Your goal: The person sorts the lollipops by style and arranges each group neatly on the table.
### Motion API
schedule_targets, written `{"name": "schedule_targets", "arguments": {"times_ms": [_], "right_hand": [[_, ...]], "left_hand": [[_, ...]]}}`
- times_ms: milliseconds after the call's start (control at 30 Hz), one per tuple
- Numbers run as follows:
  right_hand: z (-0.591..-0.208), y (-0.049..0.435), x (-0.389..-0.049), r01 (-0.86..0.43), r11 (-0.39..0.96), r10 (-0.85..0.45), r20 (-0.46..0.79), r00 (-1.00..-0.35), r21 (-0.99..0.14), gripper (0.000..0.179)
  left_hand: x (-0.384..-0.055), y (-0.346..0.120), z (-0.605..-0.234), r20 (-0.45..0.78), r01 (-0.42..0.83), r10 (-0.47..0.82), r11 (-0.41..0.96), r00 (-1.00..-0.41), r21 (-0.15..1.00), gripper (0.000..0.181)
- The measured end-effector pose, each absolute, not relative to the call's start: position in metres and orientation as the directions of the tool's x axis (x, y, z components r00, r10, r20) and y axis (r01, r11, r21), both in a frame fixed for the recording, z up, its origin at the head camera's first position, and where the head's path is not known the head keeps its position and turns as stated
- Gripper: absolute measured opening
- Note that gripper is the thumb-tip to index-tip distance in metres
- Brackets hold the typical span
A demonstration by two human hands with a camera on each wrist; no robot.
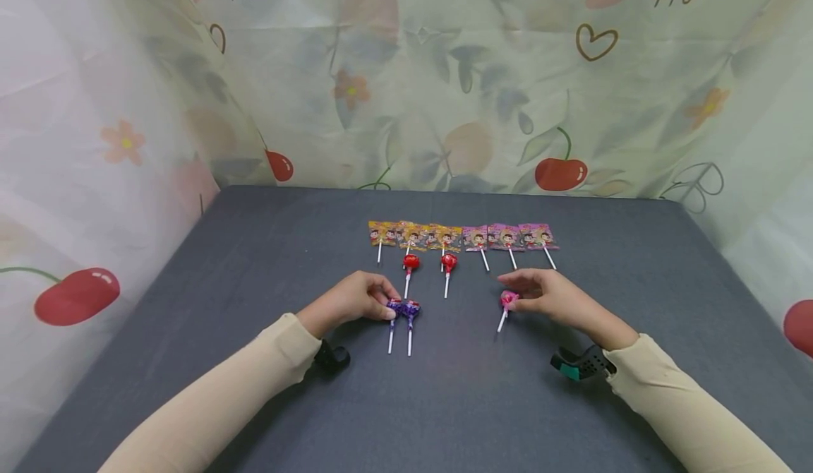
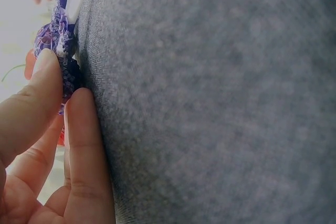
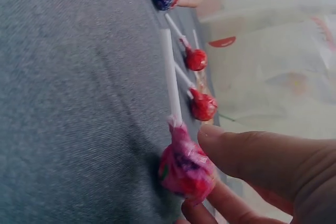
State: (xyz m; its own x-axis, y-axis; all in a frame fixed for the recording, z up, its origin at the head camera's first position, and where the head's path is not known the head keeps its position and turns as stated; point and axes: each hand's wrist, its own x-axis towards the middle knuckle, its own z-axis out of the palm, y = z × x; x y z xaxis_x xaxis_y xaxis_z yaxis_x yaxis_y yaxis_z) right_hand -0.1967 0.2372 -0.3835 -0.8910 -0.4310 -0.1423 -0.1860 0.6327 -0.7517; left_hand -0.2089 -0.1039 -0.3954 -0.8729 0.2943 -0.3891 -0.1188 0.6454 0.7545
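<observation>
Between thumb and fingers, my left hand [image 1: 360,296] pinches the head of a purple-wrapped lollipop [image 1: 392,326]. A second purple lollipop [image 1: 411,310] lies right beside it, both sticks pointing toward me. My right hand [image 1: 551,295] holds a pink-wrapped lollipop [image 1: 506,301] by its head; its white stick slants toward me. In the right wrist view, the thumb [image 3: 236,148] lies against the pink wrapper, with fingertips below it. Behind the purple pair are a red lollipop [image 1: 411,262] and another red lollipop [image 1: 449,264], lying side by side.
Along the back is a row of flat-packed lollipops, orange packets [image 1: 413,236] on the left and pink packets [image 1: 505,236] on the right. They lie on a dark grey table [image 1: 286,247]. A printed curtain [image 1: 419,70] surrounds its back and sides.
</observation>
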Motion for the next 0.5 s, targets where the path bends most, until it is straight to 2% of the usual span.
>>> {"name": "schedule_targets", "arguments": {"times_ms": [500], "right_hand": [[-0.396,0.238,-0.201,-0.166,0.623,-0.423,-0.150,-0.894,-0.764,0.035]], "left_hand": [[-0.208,-0.104,-0.395,-0.396,-0.135,0.282,0.642,-0.874,0.755,0.020]]}}
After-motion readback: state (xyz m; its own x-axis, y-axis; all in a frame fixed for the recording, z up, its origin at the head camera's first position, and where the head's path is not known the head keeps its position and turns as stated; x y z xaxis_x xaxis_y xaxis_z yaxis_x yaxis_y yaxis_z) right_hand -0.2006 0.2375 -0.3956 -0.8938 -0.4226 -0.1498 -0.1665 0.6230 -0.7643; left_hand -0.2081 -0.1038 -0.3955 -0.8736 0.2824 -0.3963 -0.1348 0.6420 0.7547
